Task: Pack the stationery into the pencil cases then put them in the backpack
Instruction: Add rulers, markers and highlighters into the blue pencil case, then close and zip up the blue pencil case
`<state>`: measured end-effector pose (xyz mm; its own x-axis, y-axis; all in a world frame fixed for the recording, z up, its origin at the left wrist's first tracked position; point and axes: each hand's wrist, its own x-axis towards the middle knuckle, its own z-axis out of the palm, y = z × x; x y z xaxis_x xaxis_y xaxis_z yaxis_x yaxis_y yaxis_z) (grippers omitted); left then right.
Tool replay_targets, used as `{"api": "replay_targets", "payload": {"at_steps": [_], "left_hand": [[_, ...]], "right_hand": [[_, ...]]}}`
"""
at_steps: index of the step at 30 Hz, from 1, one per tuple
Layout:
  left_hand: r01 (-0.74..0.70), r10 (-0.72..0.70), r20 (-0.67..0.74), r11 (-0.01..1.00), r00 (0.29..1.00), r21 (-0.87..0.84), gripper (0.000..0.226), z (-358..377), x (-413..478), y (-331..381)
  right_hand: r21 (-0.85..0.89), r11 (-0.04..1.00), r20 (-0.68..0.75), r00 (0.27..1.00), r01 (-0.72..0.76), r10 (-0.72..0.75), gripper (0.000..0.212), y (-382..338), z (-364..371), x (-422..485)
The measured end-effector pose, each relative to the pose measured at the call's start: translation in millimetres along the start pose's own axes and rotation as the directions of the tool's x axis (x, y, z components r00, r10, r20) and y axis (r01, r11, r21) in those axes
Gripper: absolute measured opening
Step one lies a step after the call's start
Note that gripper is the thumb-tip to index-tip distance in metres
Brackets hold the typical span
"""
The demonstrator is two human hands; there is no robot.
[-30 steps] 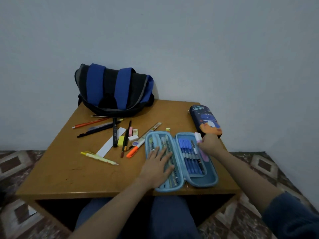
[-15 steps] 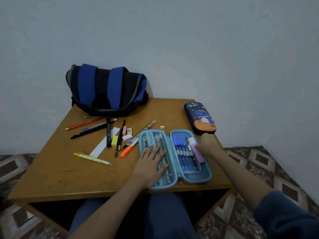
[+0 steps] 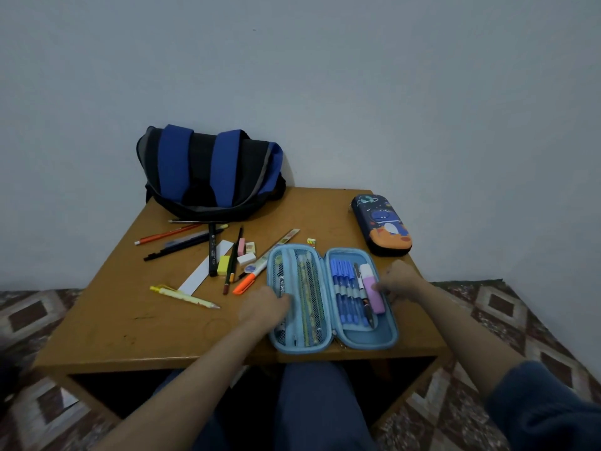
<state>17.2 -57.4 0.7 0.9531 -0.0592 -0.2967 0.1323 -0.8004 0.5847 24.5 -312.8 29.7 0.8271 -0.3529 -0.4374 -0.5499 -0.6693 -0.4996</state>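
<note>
Wood table w/ backpack agst pale wall; patterned tile floor.

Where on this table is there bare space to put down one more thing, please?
The front left corner of the table, between the yellow pencil and the front edge, is bare. So is the back strip between the backpack and the dark pencil case. It is crowded between the backpack and the open blue case, where loose pens lie.
</note>
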Motion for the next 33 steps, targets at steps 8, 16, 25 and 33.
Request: {"api": "replay_targets", "payload": {"at_steps": [8,16,25,33], "left_hand": [[-0.031,0.055,0.029,0.85,0.998,-0.525,0.038,-23.6,-4.4,21.5],[-0.342,0.32,-0.129,0.913,0.939,-0.222,0.038,-1.3,-27.0,74.2],[-0.569,0.585,0.03,0.775,0.811,0.276,0.037,39.2,-33.1,92.2],[-0.255,0.338,0.181,0.895,0.924,-0.367,0.036,13.9,-13.0,43.7]], "right_hand": [[0.152,0.987,0.098,0.994,-0.057,0.042,0.032,1.3,3.5,-8.5],[0.373,0.924,0.171,0.985,-0.087,0.024,0.052,9.2,-2.5,-19.4],[0.434,0.893,0.178,0.983,-0.117,0.042,0.069,11.7,-5.2,-21.1],[0.343,0.937,0.141,0.99,-0.064,0.016,0.055,11.9,-5.9,-16.1]]}}
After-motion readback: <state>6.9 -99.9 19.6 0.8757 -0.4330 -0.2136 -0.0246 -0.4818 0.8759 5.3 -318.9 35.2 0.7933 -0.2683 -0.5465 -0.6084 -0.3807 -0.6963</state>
